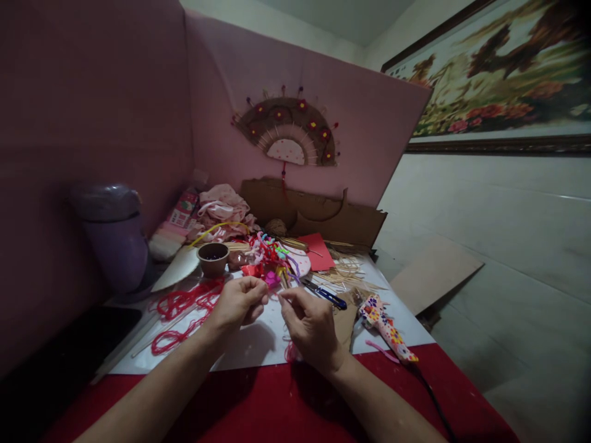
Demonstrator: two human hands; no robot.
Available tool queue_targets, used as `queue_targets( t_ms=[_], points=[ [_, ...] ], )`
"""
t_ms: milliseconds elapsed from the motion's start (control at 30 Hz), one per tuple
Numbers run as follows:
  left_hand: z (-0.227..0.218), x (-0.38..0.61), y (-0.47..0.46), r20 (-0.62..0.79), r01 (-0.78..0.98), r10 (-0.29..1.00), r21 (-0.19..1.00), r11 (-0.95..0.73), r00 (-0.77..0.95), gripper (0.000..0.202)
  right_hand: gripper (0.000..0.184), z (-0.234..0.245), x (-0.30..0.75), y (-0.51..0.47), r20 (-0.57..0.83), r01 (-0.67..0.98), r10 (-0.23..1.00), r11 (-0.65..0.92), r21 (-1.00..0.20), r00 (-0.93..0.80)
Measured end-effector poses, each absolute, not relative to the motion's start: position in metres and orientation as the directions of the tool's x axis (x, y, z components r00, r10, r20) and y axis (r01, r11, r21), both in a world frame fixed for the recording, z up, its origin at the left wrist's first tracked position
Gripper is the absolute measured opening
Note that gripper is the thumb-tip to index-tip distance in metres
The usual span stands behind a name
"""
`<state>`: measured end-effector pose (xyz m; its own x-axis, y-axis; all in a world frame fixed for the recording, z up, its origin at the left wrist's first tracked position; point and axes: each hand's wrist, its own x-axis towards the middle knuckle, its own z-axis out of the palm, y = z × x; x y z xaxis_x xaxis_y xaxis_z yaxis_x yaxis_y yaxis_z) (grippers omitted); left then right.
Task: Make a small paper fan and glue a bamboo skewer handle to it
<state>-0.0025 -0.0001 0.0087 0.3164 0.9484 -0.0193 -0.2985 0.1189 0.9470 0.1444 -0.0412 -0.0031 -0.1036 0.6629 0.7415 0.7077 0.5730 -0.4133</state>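
My left hand (237,303) is closed in a pinch over the white sheet (249,344), fingertips on something small I cannot make out. My right hand (310,323) is closed in a pinch too, thumb and forefinger meeting close to the left fingertips; a thin red thread seems to run down from them to a small red tangle below the right palm. Just beyond the fingers lies a pile of coloured pipe cleaners and pink bits (270,258). Loose red yarn (184,311) is spread to the left of my left hand.
Blue-handled scissors (325,294) and a patterned glue gun (388,329) lie right of my hands. A brown bowl (213,258), thin wooden sticks (344,274), red paper (316,251), cardboard (318,212) and a purple container (115,237) stand behind. A decorated fan (289,129) hangs on the pink wall.
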Motion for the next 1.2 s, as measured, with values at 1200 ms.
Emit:
queue_targets(
  t_ms=[1200],
  points=[
    [0.0055, -0.0059, -0.0008, -0.078, -0.489, 0.859, 0.795, 0.360, 0.506, 0.011, 0.010, -0.0017, 0.1443, -0.0445, 0.772, 0.673, 0.630, 0.609, -0.419, -0.089]
  ],
)
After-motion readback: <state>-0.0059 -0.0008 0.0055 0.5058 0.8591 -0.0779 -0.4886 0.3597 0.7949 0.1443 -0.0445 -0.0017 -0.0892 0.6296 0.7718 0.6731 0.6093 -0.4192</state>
